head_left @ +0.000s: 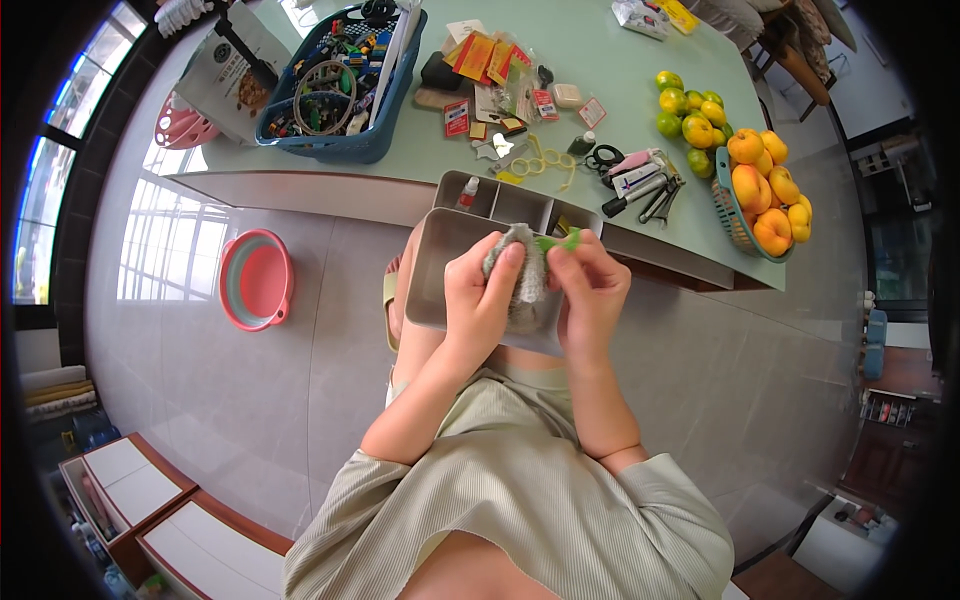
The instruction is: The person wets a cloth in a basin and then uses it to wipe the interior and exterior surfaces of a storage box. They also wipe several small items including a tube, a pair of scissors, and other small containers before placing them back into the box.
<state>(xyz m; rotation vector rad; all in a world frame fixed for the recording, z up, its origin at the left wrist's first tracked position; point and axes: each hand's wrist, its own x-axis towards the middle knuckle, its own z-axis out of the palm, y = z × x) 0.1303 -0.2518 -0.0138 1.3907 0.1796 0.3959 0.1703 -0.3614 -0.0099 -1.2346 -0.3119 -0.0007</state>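
Observation:
My left hand (478,290) is closed round a light grey, fuzzy bundle of cloth (527,272), its thumb pressed on the near side. Beside it, my right hand (592,285) pinches a thin bright green strip (558,241) at the top of the bundle. Whether the strip is joined to the cloth I cannot tell. Both hands are over a grey compartment tray (432,270), which sits at my lap against the table edge. A small white and red bottle (467,193) is in the tray's far left compartment. The hands hide part of the large near compartment.
On the pale green table (610,75) are a blue basket (345,148) of toy bricks, scattered packets (478,58), black scissors (604,158), several small tools (655,195) and green citrus (698,130). A basket of orange fruit (762,195) stands at the right edge. A pink basin (256,280) is on the floor.

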